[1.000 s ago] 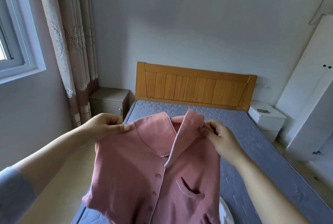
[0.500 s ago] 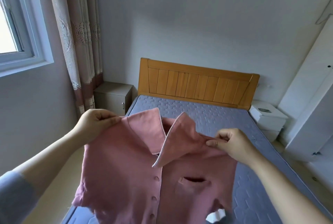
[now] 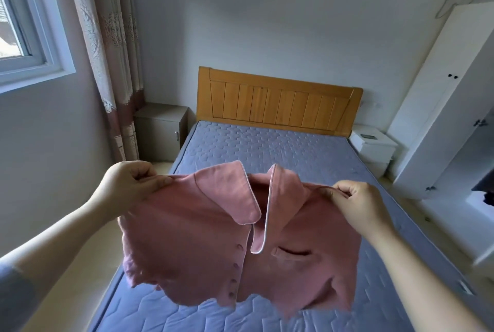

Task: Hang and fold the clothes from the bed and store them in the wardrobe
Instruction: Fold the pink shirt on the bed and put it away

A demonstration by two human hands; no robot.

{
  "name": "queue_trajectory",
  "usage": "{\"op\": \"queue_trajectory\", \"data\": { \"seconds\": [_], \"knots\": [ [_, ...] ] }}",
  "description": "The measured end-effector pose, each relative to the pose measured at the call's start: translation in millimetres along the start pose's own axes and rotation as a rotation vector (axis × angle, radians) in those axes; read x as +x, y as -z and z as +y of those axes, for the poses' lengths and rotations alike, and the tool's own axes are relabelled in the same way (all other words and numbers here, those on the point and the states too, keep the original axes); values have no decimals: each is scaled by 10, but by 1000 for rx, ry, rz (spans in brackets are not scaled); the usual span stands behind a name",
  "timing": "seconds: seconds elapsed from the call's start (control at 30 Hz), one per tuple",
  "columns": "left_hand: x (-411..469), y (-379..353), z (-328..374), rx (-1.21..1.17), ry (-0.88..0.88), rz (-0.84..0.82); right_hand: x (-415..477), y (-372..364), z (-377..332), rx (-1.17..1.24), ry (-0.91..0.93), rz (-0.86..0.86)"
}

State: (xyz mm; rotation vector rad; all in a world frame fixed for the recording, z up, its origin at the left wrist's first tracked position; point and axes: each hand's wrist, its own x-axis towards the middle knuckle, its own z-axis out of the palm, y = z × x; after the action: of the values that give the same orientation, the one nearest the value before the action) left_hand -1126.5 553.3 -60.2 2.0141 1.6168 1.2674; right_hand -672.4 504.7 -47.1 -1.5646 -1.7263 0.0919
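Your left hand (image 3: pixel 131 184) pinched one shoulder of the pink shirt (image 3: pixel 192 238), thumb pressed against curled fingers, and your right hand (image 3: pixel 358 203) pinched the other shoulder the same way. You held the shirt spread between them in the air over the near half of the bed (image 3: pixel 267 149), its front toward you. Both collar flaps hung down over the buttoned front, and a small chest pocket showed. The white wardrobe (image 3: pixel 441 107) stood to the right of the bed, past a white nightstand (image 3: pixel 374 149).
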Motion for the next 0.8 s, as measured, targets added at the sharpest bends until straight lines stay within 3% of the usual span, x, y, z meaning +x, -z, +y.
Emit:
{"op": "queue_trajectory", "data": {
  "seconds": [0.27,0.4,0.8],
  "knots": [
    [-550,452,25,48,-14,-16,-716,178,-301,-76,-54,46],
    [-612,319,-103,96,2,-37,-828,-16,-198,-128,-114,22],
    [-477,-1193,-1724,254,387,-251,-340,-2032,1050,-134,-259,-310]
  ]
}}
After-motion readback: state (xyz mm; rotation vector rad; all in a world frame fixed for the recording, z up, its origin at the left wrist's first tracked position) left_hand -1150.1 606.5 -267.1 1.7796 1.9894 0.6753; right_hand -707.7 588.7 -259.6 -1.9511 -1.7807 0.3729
